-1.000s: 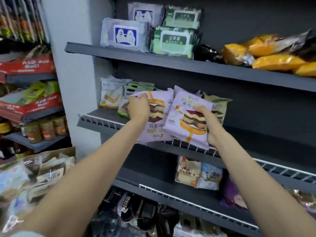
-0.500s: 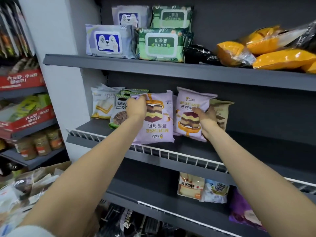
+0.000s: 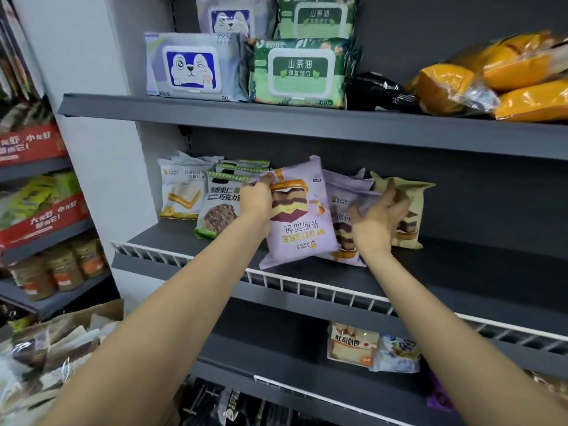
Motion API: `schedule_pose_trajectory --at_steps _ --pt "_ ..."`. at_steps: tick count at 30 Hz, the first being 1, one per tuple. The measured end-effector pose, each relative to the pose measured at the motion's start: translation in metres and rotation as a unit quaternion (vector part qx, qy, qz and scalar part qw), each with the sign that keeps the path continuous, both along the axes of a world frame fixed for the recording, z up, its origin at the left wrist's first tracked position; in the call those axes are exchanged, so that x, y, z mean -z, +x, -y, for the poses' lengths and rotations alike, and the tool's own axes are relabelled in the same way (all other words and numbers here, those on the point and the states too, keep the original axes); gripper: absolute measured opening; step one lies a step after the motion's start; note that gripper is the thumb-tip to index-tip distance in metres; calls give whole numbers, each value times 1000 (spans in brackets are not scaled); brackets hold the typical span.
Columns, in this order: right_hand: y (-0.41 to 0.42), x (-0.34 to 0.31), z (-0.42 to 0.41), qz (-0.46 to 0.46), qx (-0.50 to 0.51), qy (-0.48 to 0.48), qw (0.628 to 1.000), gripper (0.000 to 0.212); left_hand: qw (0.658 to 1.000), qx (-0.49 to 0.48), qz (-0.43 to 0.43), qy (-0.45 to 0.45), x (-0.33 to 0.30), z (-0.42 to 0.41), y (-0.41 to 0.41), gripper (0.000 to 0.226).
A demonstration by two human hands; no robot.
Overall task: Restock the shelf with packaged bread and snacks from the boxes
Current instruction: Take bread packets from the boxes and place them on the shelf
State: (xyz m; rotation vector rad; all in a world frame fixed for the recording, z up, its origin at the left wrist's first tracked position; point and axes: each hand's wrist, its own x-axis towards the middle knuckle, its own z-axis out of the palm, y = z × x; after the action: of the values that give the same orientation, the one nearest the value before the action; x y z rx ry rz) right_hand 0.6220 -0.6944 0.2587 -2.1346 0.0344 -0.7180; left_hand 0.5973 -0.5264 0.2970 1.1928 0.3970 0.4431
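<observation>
Purple mousse bread pack point(image 3: 299, 216) is sitting upside down mid-frame on the middle shelf point(image 3: 461, 272), and you're pinching its top left corner with your left hand point(image 3: 256, 199). Your right hand point(image 3: 379, 215) is looking loose-fingered, pressing a second purple pack point(image 3: 344, 198) back against the beige one point(image 3: 408, 207), not gripping anything. I'd say you're only partway: the right stretch of that shelf is showing bare, and the box point(image 3: 61, 342) at lower left is holding plenty more packs.

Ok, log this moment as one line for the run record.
phase: shelving | left hand: grips purple bread pack, upside down on middle shelf | right hand: fingers spread against purple packs behind
</observation>
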Motion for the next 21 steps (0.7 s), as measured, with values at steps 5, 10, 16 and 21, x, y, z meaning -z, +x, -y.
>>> schedule_pose_trajectory --at_steps 5,10,16,21 --pt "-20 0 -11 -101 -215 284 929 63 980 37 14 -198 18 0 23 35" --pt "-16 -2 -15 -144 -240 308 909 55 989 60 -43 -125 28 15 15 44" --pt "-15 -65 23 -126 -255 -4 959 64 896 17 89 435 24 -6 2 87" --pt "-11 -91 22 -107 -249 -206 940 61 842 263 20 471 27 6 3 75"
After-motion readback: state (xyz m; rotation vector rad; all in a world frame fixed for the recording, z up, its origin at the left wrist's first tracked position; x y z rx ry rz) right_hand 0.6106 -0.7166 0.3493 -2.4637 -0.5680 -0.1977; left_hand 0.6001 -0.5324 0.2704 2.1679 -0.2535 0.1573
